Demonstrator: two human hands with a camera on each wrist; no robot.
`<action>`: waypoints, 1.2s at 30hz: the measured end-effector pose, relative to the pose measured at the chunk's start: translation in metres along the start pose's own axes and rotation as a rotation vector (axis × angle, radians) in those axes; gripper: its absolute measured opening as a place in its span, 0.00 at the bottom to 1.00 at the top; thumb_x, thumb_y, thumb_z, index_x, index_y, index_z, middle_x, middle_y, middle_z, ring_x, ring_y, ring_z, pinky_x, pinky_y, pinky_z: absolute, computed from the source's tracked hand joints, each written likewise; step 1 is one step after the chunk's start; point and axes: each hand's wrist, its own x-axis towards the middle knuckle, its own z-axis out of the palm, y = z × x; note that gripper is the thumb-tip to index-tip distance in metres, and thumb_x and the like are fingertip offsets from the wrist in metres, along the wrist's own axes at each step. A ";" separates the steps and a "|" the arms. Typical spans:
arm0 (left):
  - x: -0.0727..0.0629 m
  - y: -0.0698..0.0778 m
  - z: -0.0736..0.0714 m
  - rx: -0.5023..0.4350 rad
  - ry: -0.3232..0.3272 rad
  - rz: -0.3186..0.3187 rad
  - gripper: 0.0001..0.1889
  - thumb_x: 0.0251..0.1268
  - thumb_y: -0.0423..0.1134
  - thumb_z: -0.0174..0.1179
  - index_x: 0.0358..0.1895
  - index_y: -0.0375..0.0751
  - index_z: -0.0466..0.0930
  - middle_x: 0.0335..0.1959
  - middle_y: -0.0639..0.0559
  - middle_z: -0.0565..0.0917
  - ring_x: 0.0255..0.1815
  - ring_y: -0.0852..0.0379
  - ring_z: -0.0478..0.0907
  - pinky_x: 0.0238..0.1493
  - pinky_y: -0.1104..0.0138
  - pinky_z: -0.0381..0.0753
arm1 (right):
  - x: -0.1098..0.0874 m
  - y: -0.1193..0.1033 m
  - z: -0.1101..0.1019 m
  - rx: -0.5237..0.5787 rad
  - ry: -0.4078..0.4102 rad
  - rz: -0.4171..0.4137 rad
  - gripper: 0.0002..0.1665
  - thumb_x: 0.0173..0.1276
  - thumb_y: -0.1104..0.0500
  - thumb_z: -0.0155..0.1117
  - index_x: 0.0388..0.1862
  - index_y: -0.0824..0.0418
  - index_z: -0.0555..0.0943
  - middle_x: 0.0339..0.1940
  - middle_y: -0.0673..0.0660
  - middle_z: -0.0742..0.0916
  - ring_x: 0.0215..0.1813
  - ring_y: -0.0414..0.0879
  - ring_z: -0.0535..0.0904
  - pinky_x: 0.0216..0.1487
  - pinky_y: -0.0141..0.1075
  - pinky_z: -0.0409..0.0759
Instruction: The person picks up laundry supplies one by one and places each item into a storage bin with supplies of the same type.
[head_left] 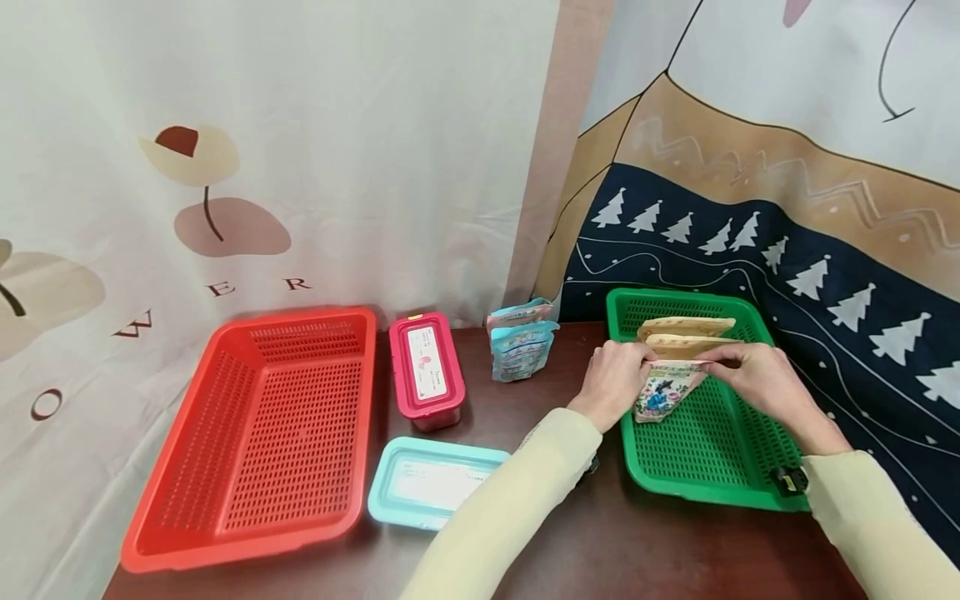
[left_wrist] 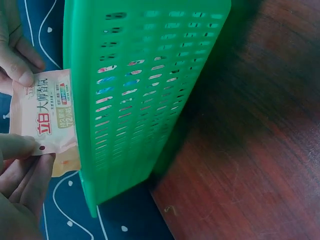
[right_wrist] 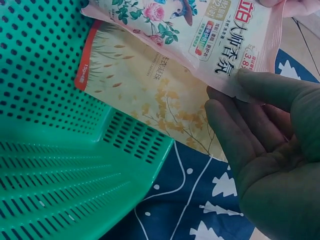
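A pale pink floral pouch [head_left: 663, 393] hangs in the green basket [head_left: 693, 492], near its left wall. My left hand [head_left: 617, 379] pinches one top corner of the pouch, and my right hand [head_left: 757, 383] pinches the other. In the left wrist view the pouch's printed top [left_wrist: 52, 107] shows above the basket rim between both hands. Behind it two yellowish packets [head_left: 686, 326] stand in the basket. The right wrist view shows one yellow packet [right_wrist: 150, 80] with a leafy print close behind the pouch.
Left of the basket, blue and pink pouches [head_left: 521, 350] stand on the dark brown table [head_left: 547, 542]. A pink lidded box [head_left: 427, 367] and a light-blue lidded box [head_left: 431, 483], partly behind my left sleeve, lie nearer the red basket [head_left: 352, 508]. Curtains hang behind.
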 end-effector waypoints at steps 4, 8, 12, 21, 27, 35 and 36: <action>-0.001 0.001 0.000 -0.009 -0.011 0.008 0.08 0.73 0.43 0.66 0.49 0.55 0.92 0.41 0.61 0.90 0.32 0.67 0.82 0.33 0.78 0.79 | -0.001 -0.001 0.000 0.011 -0.017 0.011 0.09 0.72 0.64 0.69 0.46 0.68 0.89 0.35 0.60 0.87 0.23 0.42 0.69 0.19 0.34 0.67; -0.003 0.000 0.000 -0.004 -0.018 0.031 0.08 0.74 0.43 0.66 0.49 0.55 0.91 0.40 0.60 0.90 0.30 0.66 0.80 0.31 0.77 0.79 | -0.003 -0.003 0.000 0.020 -0.030 0.012 0.11 0.72 0.65 0.68 0.50 0.68 0.87 0.43 0.66 0.88 0.33 0.49 0.80 0.25 0.31 0.75; -0.006 -0.003 0.001 0.011 -0.039 0.057 0.08 0.74 0.42 0.65 0.50 0.55 0.90 0.40 0.60 0.89 0.30 0.66 0.80 0.31 0.76 0.79 | -0.006 -0.007 0.002 0.023 -0.057 -0.005 0.14 0.71 0.66 0.68 0.54 0.69 0.85 0.47 0.68 0.89 0.44 0.58 0.87 0.34 0.31 0.82; -0.011 -0.006 -0.002 -0.008 -0.089 0.040 0.15 0.71 0.42 0.68 0.58 0.53 0.88 0.48 0.58 0.89 0.37 0.65 0.84 0.38 0.76 0.83 | -0.014 -0.011 0.002 -0.006 -0.067 -0.012 0.17 0.71 0.63 0.70 0.56 0.69 0.85 0.48 0.69 0.89 0.45 0.58 0.87 0.35 0.30 0.81; -0.016 -0.007 -0.010 -0.007 -0.088 0.057 0.18 0.71 0.47 0.68 0.62 0.53 0.86 0.54 0.57 0.88 0.40 0.64 0.84 0.37 0.74 0.83 | -0.023 -0.015 0.000 -0.036 -0.058 -0.006 0.23 0.71 0.57 0.72 0.60 0.68 0.83 0.54 0.71 0.87 0.52 0.63 0.84 0.43 0.51 0.84; -0.024 -0.009 -0.029 -0.070 -0.102 0.071 0.25 0.71 0.51 0.66 0.68 0.48 0.81 0.67 0.54 0.80 0.65 0.55 0.77 0.63 0.65 0.78 | -0.040 -0.024 -0.007 0.013 -0.016 0.025 0.38 0.73 0.51 0.70 0.73 0.70 0.70 0.62 0.72 0.82 0.63 0.69 0.77 0.56 0.67 0.75; -0.026 -0.009 -0.033 -0.083 -0.105 0.068 0.25 0.71 0.52 0.66 0.68 0.48 0.80 0.68 0.54 0.79 0.66 0.55 0.76 0.64 0.65 0.77 | -0.041 -0.026 -0.008 0.022 -0.009 0.030 0.39 0.74 0.50 0.69 0.73 0.70 0.68 0.63 0.72 0.81 0.64 0.70 0.76 0.57 0.67 0.74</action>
